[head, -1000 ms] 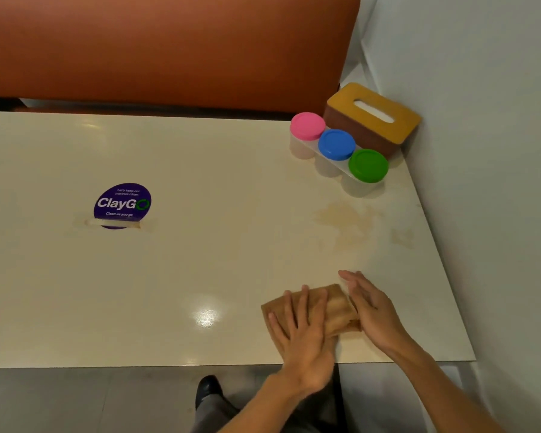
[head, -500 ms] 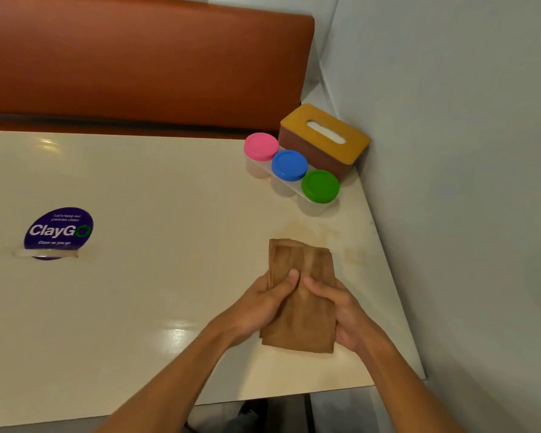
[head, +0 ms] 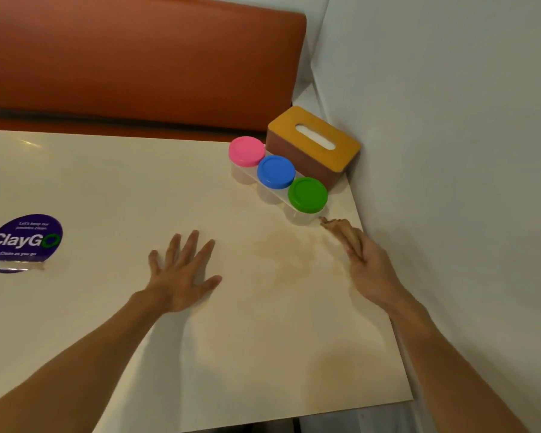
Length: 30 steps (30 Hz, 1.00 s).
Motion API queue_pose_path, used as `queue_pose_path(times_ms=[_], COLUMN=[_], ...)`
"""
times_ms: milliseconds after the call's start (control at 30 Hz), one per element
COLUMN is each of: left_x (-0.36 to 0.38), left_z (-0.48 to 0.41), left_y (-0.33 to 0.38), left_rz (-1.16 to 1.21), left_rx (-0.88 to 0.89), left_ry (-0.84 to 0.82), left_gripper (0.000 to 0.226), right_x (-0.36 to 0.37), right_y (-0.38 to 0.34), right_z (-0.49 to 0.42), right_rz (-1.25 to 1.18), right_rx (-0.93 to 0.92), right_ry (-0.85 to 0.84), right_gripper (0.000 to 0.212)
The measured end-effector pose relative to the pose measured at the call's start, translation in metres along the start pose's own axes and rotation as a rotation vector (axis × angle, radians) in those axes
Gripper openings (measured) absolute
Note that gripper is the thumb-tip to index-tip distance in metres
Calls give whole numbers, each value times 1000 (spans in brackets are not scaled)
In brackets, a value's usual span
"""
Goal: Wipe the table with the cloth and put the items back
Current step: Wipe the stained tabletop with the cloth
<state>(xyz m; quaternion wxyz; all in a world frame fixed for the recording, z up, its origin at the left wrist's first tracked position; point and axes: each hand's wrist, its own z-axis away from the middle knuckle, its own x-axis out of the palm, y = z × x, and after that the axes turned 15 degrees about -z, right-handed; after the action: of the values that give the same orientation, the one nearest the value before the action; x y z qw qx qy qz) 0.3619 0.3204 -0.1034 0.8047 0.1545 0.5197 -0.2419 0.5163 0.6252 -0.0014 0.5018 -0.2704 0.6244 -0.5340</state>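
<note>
Both hands have left the brown cloth they were pressing half a second ago and moved apart, and the cloth itself is no longer to be seen anywhere on the cream tabletop (head: 263, 354). Nearest the person, two bare forearms reach out over the near edge. The left hand (head: 181, 276) lies flat with its fingers spread and grasps nothing, apparently planted to steady the reach. The right hand (head: 364, 260) stands on edge close to the wall (head: 450, 151), fingers straight and together, tips just short of the green-lidded jar (head: 307, 194). No grip shows, though whether the cloth is tucked behind that hand cannot be told. Between the two hands a pale brown stain (head: 285, 257) marks the surface, so the wiping looks unfinished. The straight right hand seems set to nudge the jars aside and open up the stained patch.

Farther back, the green-lidded jar, a blue-lidded jar (head: 276, 171) and a pink-lidded jar (head: 246, 150) stand in a touching diagonal row, pushed against a yellow-topped tissue box (head: 313, 142) that sits in the corner, likely parked there out of the way. A purple "ClayGo" sticker (head: 24, 239) lies far to the left, and an orange bench (head: 138, 64) runs behind the tabletop.
</note>
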Motion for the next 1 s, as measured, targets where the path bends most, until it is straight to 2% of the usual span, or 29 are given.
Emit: queue_pose_path(times_ms=[67,133,200,267,533,833,900,1000], left_x=[10,11,8,9,10,11,12,14], left_z=[-2,-6,-7,-6,-6,-5,-4,-5], left_y=[-2,-1,2,4,2,2,1,-4], left_rz=[13,14,0,1,-24,-21,-9,1], left_rx=[33,32,34,32,14,16,12,13], left_ry=[-15,-5,-24,-36,-53,-66,-60,-42], left_gripper=[76,75,75,75,75,75,74,75], right_x=[-11,-12,-1,12,43,90,87,65], right_y=[21,46,73,95,104,88,83,64], right_z=[-17,-28,-23,-11,12,88,99,91], right_rz=[289,555,724,790,691,501,403,86], right_rx=[-46,19,127,173,135,-16,-13,56], right_ry=[71,93,27,1,47,-125,-198,-215], right_gripper=[61,66,72,80,85,91,88,76])
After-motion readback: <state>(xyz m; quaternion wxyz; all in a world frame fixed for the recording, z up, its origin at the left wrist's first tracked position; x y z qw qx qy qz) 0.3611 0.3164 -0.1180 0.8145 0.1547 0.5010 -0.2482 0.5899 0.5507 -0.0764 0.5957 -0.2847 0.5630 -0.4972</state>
